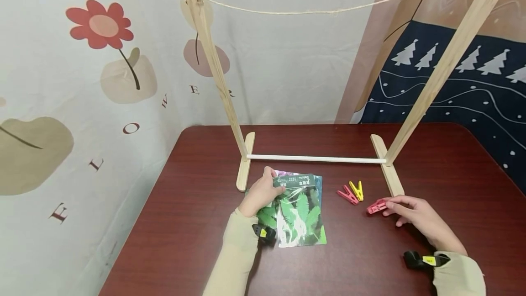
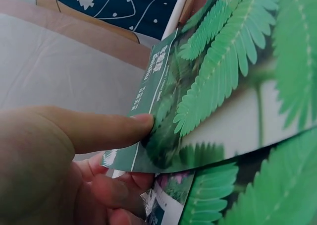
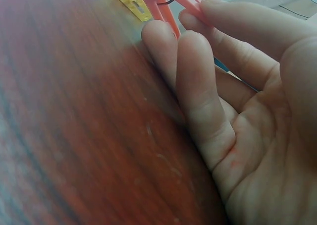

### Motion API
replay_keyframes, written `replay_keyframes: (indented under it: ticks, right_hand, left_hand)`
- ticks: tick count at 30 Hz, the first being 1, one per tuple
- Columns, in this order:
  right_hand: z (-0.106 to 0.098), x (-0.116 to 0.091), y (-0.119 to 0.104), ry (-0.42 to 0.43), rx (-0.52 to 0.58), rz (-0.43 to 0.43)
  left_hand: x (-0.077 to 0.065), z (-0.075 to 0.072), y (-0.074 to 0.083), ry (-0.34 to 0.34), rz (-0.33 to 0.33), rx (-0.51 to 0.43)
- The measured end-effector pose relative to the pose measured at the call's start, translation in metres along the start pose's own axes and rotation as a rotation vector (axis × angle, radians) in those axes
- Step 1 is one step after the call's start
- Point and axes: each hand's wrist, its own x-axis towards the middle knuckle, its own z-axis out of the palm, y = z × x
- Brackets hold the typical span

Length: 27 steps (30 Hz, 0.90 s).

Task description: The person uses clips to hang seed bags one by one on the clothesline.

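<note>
My left hand (image 1: 263,192) pinches the top left corner of a green leaf-print seed packet (image 1: 302,209), thumb on its face and fingers beneath. More packets lie under it, one with pink flowers (image 1: 283,173) and another leaf-print packet (image 2: 210,193) showing below in the left wrist view. My right hand (image 1: 415,216) holds a pink clothespin (image 1: 376,206) by its end between thumb and fingertips, low over the table at the right. Just left of it lie another pink clothespin (image 1: 348,194) and a yellow clothespin (image 1: 356,191), side by side.
Behind the packets stands a wooden frame with a left post (image 1: 218,72), a right post (image 1: 444,70) and a white rod (image 1: 316,158) low between their feet. A string (image 1: 304,13) sags between the post tops. All this stands on a dark red table (image 1: 185,223).
</note>
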Motion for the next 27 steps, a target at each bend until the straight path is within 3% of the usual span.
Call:
replay_keyframes:
  ticks: [9, 17, 27]
  right_hand:
    - [0.001, 0.001, 0.001, -0.006, -0.021, -0.022]
    - [-0.002, 0.001, 0.003, 0.018, -0.032, -0.03]
    - [-0.003, 0.0, 0.003, 0.022, 0.046, -0.009]
  left_hand:
    - [0.001, -0.005, -0.003, 0.06, 0.018, -0.057]
    - [0.002, -0.011, -0.006, 0.035, -0.045, -0.146]
    - [0.005, -0.016, -0.009, -0.021, -0.053, -0.388]
